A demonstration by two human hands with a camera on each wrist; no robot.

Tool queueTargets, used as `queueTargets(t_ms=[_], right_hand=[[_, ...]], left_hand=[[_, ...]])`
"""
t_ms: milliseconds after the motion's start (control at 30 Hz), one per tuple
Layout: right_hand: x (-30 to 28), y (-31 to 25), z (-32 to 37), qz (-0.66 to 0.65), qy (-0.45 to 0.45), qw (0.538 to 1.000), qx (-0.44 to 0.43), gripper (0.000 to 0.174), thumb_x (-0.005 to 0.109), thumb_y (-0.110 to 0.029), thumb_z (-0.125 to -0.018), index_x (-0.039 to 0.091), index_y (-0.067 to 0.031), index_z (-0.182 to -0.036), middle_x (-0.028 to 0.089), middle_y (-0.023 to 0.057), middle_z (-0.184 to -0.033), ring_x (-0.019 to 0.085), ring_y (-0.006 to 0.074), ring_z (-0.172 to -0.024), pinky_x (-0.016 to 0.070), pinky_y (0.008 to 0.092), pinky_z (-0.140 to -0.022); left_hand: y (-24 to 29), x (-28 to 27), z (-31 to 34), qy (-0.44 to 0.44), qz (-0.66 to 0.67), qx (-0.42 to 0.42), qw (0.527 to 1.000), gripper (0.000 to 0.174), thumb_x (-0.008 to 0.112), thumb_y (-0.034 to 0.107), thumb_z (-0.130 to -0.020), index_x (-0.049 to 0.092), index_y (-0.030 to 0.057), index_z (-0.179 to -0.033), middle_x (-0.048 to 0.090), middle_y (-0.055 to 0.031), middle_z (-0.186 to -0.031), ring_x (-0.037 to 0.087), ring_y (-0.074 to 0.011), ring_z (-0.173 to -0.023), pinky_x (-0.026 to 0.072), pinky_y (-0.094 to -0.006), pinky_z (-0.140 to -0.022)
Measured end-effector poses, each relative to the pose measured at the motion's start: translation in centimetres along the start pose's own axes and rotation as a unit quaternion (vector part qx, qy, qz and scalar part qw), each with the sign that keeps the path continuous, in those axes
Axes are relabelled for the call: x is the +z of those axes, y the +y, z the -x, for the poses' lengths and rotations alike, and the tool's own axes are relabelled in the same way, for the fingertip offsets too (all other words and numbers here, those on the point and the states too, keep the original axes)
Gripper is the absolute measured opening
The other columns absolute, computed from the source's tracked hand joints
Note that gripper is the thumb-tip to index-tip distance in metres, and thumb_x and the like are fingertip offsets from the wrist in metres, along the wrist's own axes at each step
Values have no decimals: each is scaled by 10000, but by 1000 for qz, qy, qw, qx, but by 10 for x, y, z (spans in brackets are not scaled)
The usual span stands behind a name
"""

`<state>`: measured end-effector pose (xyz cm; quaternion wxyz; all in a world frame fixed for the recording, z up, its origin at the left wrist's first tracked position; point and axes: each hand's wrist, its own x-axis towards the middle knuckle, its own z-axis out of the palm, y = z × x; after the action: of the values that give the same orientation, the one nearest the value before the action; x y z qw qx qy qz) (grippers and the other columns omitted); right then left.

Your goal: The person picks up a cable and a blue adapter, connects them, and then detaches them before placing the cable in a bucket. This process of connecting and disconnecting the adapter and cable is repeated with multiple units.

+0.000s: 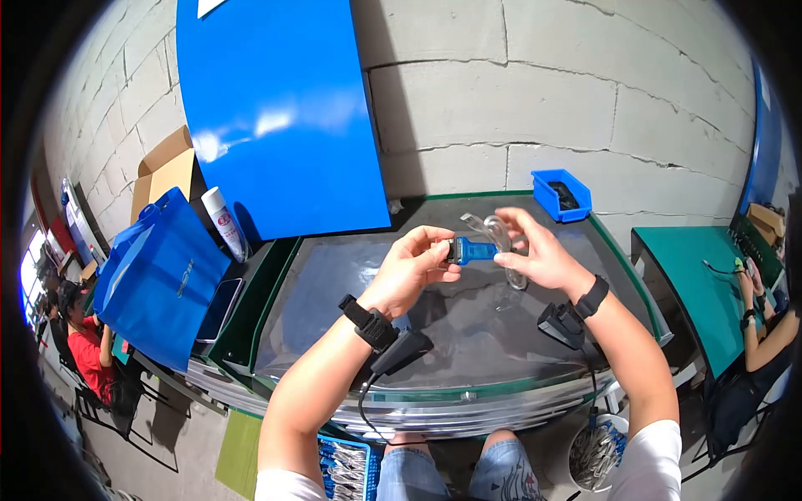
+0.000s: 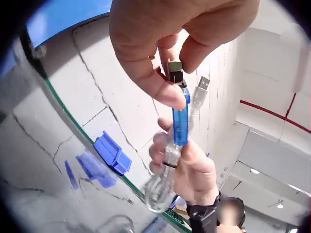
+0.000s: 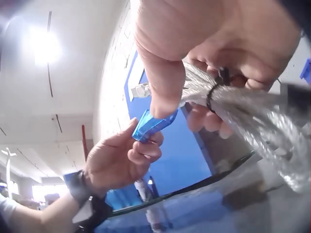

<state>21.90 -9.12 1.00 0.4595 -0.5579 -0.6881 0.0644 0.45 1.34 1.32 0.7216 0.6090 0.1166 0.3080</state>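
Between my two hands is a translucent blue connector [image 1: 477,250], part of a USB cable. My left hand [image 1: 418,260] pinches its end, where a small green-and-black piece [image 2: 175,72] shows between finger and thumb in the left wrist view. At the other end, my right hand [image 1: 541,252] grips the clear, silvery cable [image 3: 243,104], its thumb against the blue housing. The cable is coiled and bound with a black tie [image 3: 212,97]. Its metal USB plug [image 2: 203,83] sticks out beside the connector.
A dark, film-covered worktable [image 1: 451,334] lies below the hands. A blue bin [image 1: 561,197] stands at its back right corner. At left are a blue bag [image 1: 163,284] and a spray can [image 1: 224,224]. A basket [image 1: 372,468] and a bucket [image 1: 576,476] of cables flank the legs.
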Motion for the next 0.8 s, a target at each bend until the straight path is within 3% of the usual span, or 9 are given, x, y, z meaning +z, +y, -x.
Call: queueTargets(t_ms=[33,133,167,267,467,667,733,767,800], right_hand=[[7,0,-3,30,60,997,-27,458,682,-101,-731,466,-28,-1129,552,91,-1050,565,221,-913,461,324,-777],[21,-14,-8,69,105,988,-90,337,663,-108,-734,509,-27,-1022,542,110,-997,557,250,-903,460,342,-769],[26,-19,-9,46,75,987,-132,277,656,-111,-727,516,-22,-949,526,133,-946,548,293,-877,458,365,-761],[36,-28,-15,137,39,962,-235,311,674,-128,-717,518,-16,-961,542,142,-913,548,339,-835,452,391,-776],[35,0,-11,137,8,965,-225,333,662,-154,-744,534,-27,-1024,575,141,-906,556,324,-855,430,401,-784],[19,-13,-1,120,-15,970,-210,331,662,-132,-751,541,-40,-1045,584,118,-923,569,313,-840,436,384,-748],[20,-15,2,-39,-71,986,-146,333,679,-95,-729,541,-45,-1028,589,116,-919,581,305,-822,455,358,-731],[22,-17,3,-78,-69,985,-137,313,702,-52,-704,531,-35,-965,597,106,-898,592,253,-798,465,320,-713],[26,-17,5,-77,-69,985,-137,313,702,-52,-704,531,-35,-965,597,106,-898,592,253,-798,465,320,-713]], left_hand=[[-1,-3,-1,4,2,-5,1000,220,538,143,-908,519,31,-1097,566,-60,-928,619,-158,-779,534,-285,-704],[-4,-10,1,37,6,-6,999,210,551,129,-899,520,27,-1080,576,-70,-932,624,-167,-779,529,-290,-724],[-5,-12,1,27,9,-5,1000,214,555,127,-896,519,26,-1082,580,-76,-936,625,-170,-783,527,-294,-730],[-7,-14,1,3,17,-5,1000,225,569,124,-887,523,28,-1084,593,-84,-953,626,-174,-794,526,-302,-732],[-12,-15,0,-18,7,17,1000,256,606,108,-859,537,39,-1096,600,-89,-982,633,-191,-828,532,-309,-748],[-1,-7,9,-77,38,24,996,493,660,-54,-754,515,29,-1217,590,-85,-1032,625,-173,-872,527,-289,-772],[0,-8,13,-120,42,17,992,475,689,-54,-724,559,26,-1174,591,-63,-1033,609,-159,-903,524,-286,-785],[-4,-7,11,-131,20,47,990,497,729,-40,-672,576,18,-1141,567,-99,-1083,625,-186,-858,558,-297,-732],[-5,-7,11,-132,21,48,990,497,729,-40,-672,576,18,-1141,567,-99,-1083,625,-186,-858,558,-297,-732]])
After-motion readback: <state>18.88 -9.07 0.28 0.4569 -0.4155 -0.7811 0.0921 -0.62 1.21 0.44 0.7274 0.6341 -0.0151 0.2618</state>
